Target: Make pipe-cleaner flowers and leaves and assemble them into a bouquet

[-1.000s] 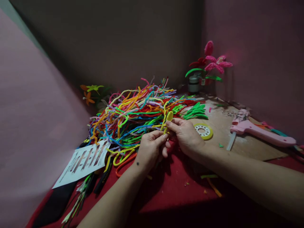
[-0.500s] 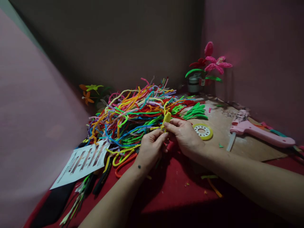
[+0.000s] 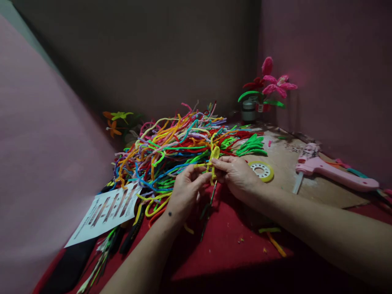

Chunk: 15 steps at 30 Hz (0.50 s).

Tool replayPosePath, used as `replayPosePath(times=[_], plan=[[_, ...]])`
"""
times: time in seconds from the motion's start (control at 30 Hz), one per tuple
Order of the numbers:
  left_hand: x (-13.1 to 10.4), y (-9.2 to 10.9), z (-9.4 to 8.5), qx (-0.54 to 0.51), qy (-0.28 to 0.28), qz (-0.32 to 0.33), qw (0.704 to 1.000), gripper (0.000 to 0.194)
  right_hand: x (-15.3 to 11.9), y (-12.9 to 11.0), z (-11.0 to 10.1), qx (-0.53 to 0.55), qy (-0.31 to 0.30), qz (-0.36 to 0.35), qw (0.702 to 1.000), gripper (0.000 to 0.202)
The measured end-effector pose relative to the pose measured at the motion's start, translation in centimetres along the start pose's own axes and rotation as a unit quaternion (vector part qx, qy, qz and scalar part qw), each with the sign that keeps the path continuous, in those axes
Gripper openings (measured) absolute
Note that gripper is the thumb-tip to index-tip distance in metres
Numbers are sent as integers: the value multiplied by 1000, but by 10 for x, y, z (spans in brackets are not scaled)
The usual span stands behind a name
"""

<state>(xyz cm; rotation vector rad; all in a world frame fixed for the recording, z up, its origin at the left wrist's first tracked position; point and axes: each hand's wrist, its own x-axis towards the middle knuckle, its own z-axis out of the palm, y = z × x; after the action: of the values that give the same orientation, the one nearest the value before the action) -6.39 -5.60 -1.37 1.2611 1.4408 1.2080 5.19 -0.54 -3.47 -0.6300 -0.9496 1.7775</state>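
Observation:
A small yellow pipe-cleaner piece (image 3: pixel 215 152) stands upright between my hands, with a thin dark green stem (image 3: pixel 212 196) hanging below it. My right hand (image 3: pixel 237 175) pinches it from the right with thumb and forefinger. On the other side, my left hand (image 3: pixel 190 188) has its fingers closed at the lower part of the same yellow piece. Behind them lies a large tangled pile of colourful pipe cleaners (image 3: pixel 171 139). Just right of my right hand is a yellow tape roll (image 3: pixel 261 171).
A pink glue gun (image 3: pixel 337 171) lies on a brown board (image 3: pixel 324 196) at the right. Pink flowers (image 3: pixel 279 85) stand behind. Green leaf pieces (image 3: pixel 252 145) are by the pile. At left are a printed sheet (image 3: pixel 104 212) and black-handled tools (image 3: pixel 133 232) on the red cloth (image 3: pixel 220 253).
My left hand has moved slightly left and down, away from the top of the yellow piece. More of the yellow piece and its dark stem now shows between my hands.

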Motion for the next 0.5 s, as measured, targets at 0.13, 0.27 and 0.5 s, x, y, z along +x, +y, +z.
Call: replayPosePath(times=[0.13, 0.27, 0.5], plan=[[0, 2, -6, 4, 51, 49, 997, 18, -3, -3, 1, -42, -31, 3, 999, 27], [-1, 1, -9, 61, 57, 82, 993, 18, -7, -6, 1, -124, -45, 7, 991, 26], [-4, 6, -18, 81, 71, 105, 989, 22, -9, -7, 1, -163, -56, -31, 985, 26]])
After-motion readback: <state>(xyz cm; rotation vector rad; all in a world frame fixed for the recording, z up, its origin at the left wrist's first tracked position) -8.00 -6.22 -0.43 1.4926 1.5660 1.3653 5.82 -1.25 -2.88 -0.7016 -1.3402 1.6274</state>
